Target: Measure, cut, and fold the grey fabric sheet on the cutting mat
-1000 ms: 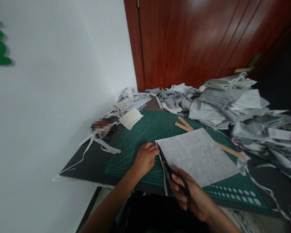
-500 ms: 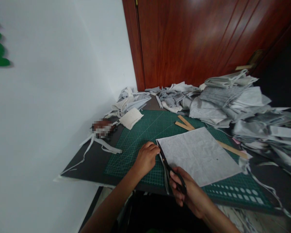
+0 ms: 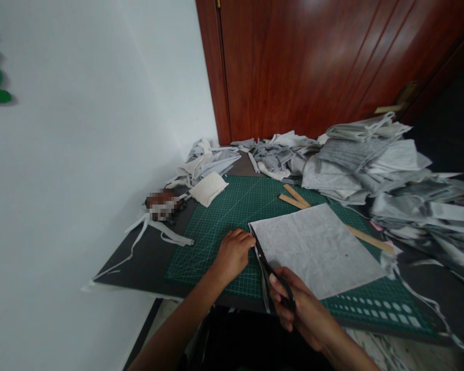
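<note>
Two grips worked close together: the right grip (image 3: 303,301) was wrapped round the handles of black-handled scissors (image 3: 269,270), and the left grip (image 3: 234,256), its fingers drawn narrow, held the edge of a flat, pale grey four-cornered cloth (image 3: 313,247) near the blades. The cloth spread beyond and rightward of the right grip, over a green gridded mat (image 3: 232,206) under both grips on the dark surface (image 3: 139,268).
</note>
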### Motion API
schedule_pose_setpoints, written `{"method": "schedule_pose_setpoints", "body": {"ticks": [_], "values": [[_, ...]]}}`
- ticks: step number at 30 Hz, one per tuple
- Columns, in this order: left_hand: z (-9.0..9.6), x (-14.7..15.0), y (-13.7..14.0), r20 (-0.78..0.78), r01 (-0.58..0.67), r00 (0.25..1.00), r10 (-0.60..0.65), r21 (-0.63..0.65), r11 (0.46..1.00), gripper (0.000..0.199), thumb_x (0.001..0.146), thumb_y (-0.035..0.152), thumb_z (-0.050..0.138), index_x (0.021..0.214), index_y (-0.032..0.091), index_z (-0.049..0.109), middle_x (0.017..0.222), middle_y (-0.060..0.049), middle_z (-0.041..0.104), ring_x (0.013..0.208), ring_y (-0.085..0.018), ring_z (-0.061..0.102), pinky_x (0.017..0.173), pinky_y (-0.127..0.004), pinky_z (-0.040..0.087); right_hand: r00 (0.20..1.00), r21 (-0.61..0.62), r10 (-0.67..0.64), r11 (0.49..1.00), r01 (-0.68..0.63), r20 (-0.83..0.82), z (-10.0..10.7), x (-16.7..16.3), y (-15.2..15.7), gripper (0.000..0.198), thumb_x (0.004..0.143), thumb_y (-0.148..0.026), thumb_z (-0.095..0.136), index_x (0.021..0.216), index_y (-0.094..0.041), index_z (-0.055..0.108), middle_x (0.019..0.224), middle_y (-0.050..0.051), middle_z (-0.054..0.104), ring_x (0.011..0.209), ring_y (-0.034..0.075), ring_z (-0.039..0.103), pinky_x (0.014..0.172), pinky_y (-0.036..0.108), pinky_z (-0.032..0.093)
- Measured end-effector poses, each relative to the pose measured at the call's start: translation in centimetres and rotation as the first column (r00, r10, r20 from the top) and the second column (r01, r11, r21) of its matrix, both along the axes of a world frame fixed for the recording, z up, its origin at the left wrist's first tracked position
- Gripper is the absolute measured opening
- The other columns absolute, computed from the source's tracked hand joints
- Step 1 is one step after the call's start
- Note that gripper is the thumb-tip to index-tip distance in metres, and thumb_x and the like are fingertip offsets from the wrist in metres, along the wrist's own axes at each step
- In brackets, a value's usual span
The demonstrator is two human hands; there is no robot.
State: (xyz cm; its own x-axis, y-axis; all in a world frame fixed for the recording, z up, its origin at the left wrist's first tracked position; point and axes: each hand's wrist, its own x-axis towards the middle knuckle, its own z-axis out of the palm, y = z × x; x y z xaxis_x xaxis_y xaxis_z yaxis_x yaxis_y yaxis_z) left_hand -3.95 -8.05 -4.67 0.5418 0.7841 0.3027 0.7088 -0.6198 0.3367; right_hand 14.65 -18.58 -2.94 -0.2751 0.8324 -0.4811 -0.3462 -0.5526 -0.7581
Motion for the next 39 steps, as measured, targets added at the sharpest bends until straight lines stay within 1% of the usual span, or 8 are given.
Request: {"method": "schedule_pose_setpoints", "body": {"ticks": [7,16,19,23,26,28,33,39], "values": [[0.3,0.2,-0.3,-0.093,-0.045,0.995,0.046,0.009,0.999,0.029,0.094,0.001,0.048,0.099,0.021,0.068,0.104,-0.003,0.073,0.099,-0.023,0.06,0.089,-0.038,0.045,0.999,0.002,0.0,1.0,0.0,0.043,0.1,-0.3,0.1,0.07,0.064,-0.074,0.086,0.099,-0.025,0.05,0.063,-0.014,0.048,0.042,0.003,0.036,0.033,0.013,0.033],[0.2,0.2,-0.3,-0.105,-0.039,0.994,0.04,0.016,0.999,0.03,0.092,-0.001,0.048,0.099,0.021,0.068,0.103,-0.003,0.071,0.1,-0.022,0.059,0.09,-0.037,0.046,0.998,0.02,0.004,1.0,-0.005,0.056,0.1,-0.2,-0.1,0.068,0.066,-0.071,0.086,0.099,-0.025,0.05,0.065,-0.013,0.05,0.043,0.003,0.037,0.035,0.014,0.034],[0.1,0.3,-0.4,-0.108,-0.045,0.993,0.047,0.021,0.999,0.03,0.092,0.0,0.048,0.099,0.021,0.068,0.103,-0.003,0.071,0.1,-0.023,0.059,0.089,-0.037,0.046,0.998,0.02,-0.002,1.0,0.001,0.066,0.2,-0.3,-0.2,0.07,0.064,-0.073,0.086,0.099,-0.024,0.05,0.065,-0.013,0.051,0.043,0.003,0.037,0.035,0.014,0.034],[0.1,0.3,-0.4,-0.117,-0.049,0.992,0.051,0.023,0.999,0.029,0.093,0.001,0.048,0.099,0.021,0.067,0.102,-0.003,0.071,0.099,-0.023,0.059,0.089,-0.038,0.046,0.998,-0.04,-0.035,0.999,0.037,0.048,0.1,-0.2,-0.2,0.074,0.059,-0.071,0.089,0.101,-0.026,0.049,0.061,-0.014,0.049,0.041,0.003,0.034,0.032,0.014,0.031],[0.0,0.2,-0.4,-0.12,-0.054,0.991,0.057,0.025,0.998,0.028,0.092,0.001,0.049,0.1,0.021,0.067,0.102,-0.003,0.071,0.099,-0.023,0.059,0.089,-0.038,0.046,0.999,-0.106,-0.043,0.993,0.043,0.011,-0.2,0.0,0.1,0.07,0.059,-0.069,0.089,0.096,-0.027,0.047,0.059,-0.015,0.047,0.039,0.003,0.031,0.03,0.014,0.027],[0.0,0.2,-0.4,-0.123,-0.061,0.99,0.064,0.021,0.998,0.029,0.091,0.001,0.05,0.101,0.021,0.067,0.102,-0.003,0.071,0.099,-0.023,0.059,0.089,-0.039,0.046,0.999,-0.119,-0.047,0.992,0.047,-0.003,-0.3,0.0,0.2,0.066,0.062,-0.067,0.089,0.094,-0.027,0.047,0.059,-0.014,0.047,0.038,0.003,0.032,0.03,0.013,0.027],[-0.2,0.2,-0.5,-0.109,-0.061,0.992,0.062,0.017,0.998,0.031,0.09,0.0,0.049,0.105,0.021,0.067,0.107,-0.005,0.071,0.101,-0.024,0.06,0.091,-0.04,0.047,0.998,-0.078,-0.056,0.995,0.056,-0.003,-0.1,-0.4,0.6,0.064,0.065,-0.067,0.088,0.096,-0.027,0.048,0.061,-0.013,0.049,0.038,0.003,0.034,0.031,0.014,0.03],[-0.1,0.2,-0.5,-0.093,-0.073,0.993,0.073,0.008,0.997,0.035,0.088,-0.002,0.048,0.107,0.021,0.066,0.109,-0.005,0.071,0.103,-0.024,0.061,0.093,-0.039,0.047,1.0,-0.002,-0.017,1.0,0.017,0.015,0.1,-0.6,1.0,0.063,0.068,-0.07,0.086,0.094,-0.024,0.05,0.063,-0.013,0.05,0.041,0.003,0.036,0.033,0.014,0.034]]}}
